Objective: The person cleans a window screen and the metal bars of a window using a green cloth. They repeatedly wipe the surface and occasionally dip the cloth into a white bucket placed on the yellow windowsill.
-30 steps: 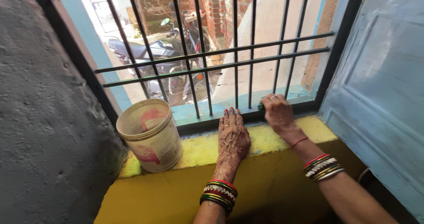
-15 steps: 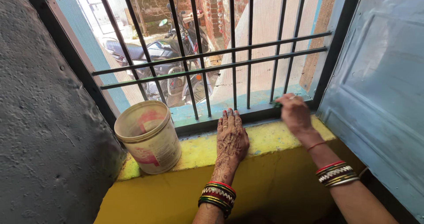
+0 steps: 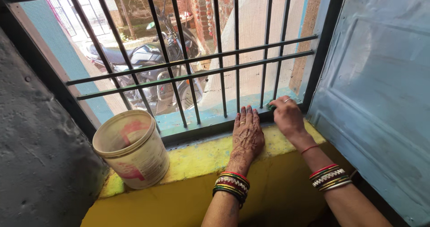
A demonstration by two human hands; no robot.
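Fingers of the right hand (image 3: 288, 117) curl over a small green scrubbing pad (image 3: 271, 106), pressing it against the dark lower frame of the window grille (image 3: 201, 70). Compared with a second ago this hand has slid rightward along the frame, so the wiping now reaches the corner by the blue shutter (image 3: 380, 88). The left hand (image 3: 246, 137) lies open and flat on the yellow sill (image 3: 197, 157), unmoved. A cream plastic bucket (image 3: 132, 148) stands on the sill, well apart to the left

Bright daylight enters through the barred window (image 3: 192, 70); the outdoor scene is overexposed, the grey wall (image 3: 31, 155) shaded, focus sharp, edges slightly bowed.
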